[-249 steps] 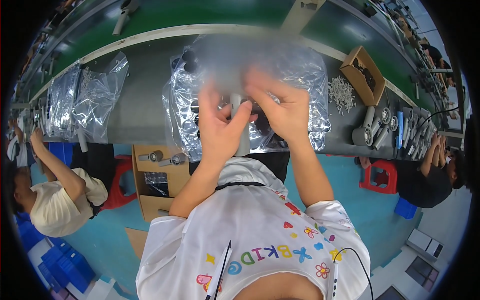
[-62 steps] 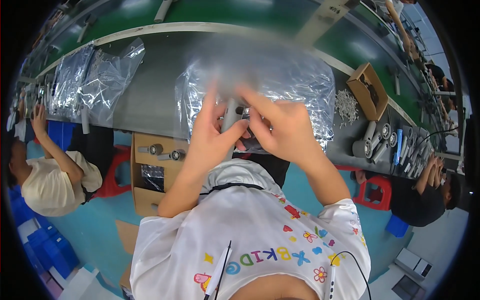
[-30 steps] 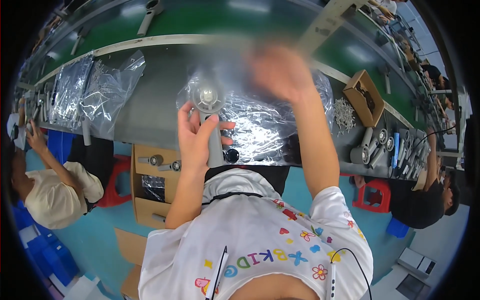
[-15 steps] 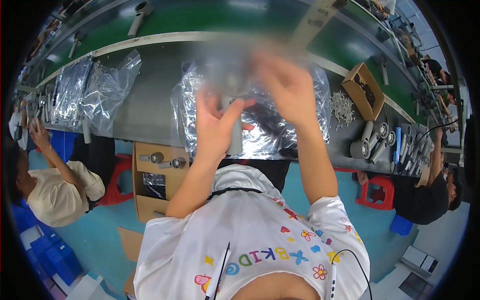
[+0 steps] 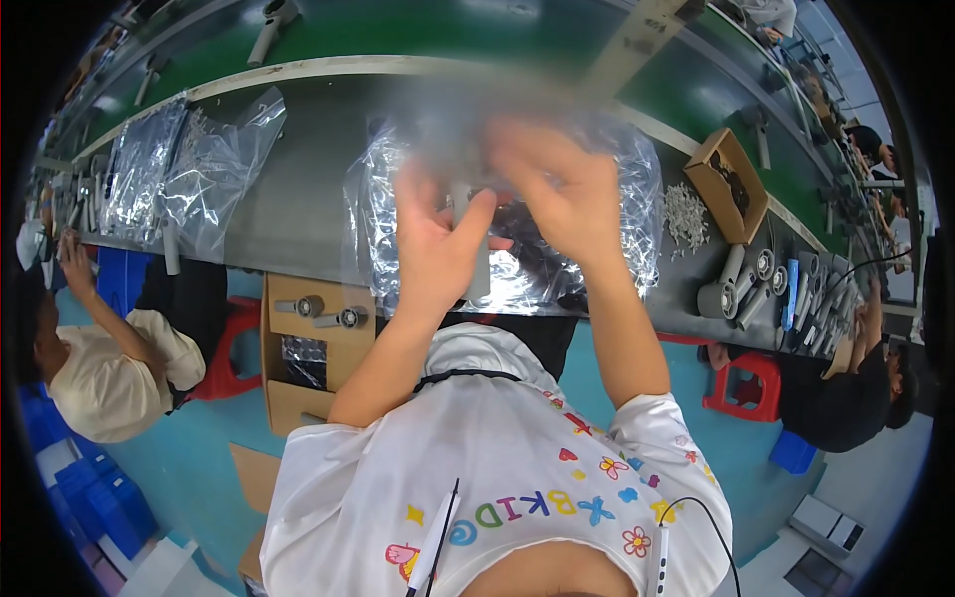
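Note:
My left hand (image 5: 438,234) is wrapped round the grey handle (image 5: 479,269) of a device that looks like a small hair dryer. The handle's lower end shows below the fingers, and its upper part fades into a blurred patch. My right hand (image 5: 562,189) is beside the device's top, its fingers bent toward it and smeared. Whether they hold anything cannot be seen. Under both hands lies a shiny clear plastic bag (image 5: 388,254) on the dark bench.
To the right are small pale parts (image 5: 684,219), an open cardboard box (image 5: 731,184), several grey handled bodies (image 5: 716,297) and a blue tool (image 5: 790,294). Plastic bags (image 5: 219,169) lie left. A carton (image 5: 284,343) with grey parts stands below the bench edge. Co-workers sit at both sides.
My right hand has shifted slightly left and down, its fingers still blurred. My left hand has moved a little right with the grey device. The other things stay put.

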The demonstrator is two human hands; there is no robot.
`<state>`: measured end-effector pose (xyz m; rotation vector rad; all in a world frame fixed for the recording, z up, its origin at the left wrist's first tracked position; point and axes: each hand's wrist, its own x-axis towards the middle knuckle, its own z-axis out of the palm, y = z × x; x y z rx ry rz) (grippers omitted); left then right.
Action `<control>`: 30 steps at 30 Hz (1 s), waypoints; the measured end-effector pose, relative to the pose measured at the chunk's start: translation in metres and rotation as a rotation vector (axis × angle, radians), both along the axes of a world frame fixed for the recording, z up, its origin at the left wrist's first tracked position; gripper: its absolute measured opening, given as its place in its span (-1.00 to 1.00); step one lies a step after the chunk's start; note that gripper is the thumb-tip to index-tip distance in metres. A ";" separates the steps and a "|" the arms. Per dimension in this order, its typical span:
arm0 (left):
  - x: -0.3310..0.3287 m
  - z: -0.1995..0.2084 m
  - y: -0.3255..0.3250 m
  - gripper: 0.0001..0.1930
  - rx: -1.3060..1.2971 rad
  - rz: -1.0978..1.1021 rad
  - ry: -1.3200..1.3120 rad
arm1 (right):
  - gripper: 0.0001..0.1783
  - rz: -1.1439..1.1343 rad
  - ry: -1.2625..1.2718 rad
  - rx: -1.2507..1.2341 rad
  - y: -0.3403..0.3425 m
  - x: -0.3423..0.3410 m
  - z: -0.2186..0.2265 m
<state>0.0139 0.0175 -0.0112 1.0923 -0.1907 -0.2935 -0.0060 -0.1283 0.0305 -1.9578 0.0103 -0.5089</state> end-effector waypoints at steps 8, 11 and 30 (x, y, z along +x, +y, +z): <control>0.001 0.005 -0.002 -0.28 0.042 0.008 -0.013 | -0.75 0.030 0.078 0.334 0.004 0.002 -0.008; 0.003 0.003 0.002 -0.29 0.068 0.011 -0.030 | -0.67 0.064 0.022 0.120 -0.002 0.004 -0.015; -0.001 0.004 0.002 -0.36 0.171 0.036 -0.080 | -0.67 0.055 -0.075 -0.160 0.005 -0.004 -0.011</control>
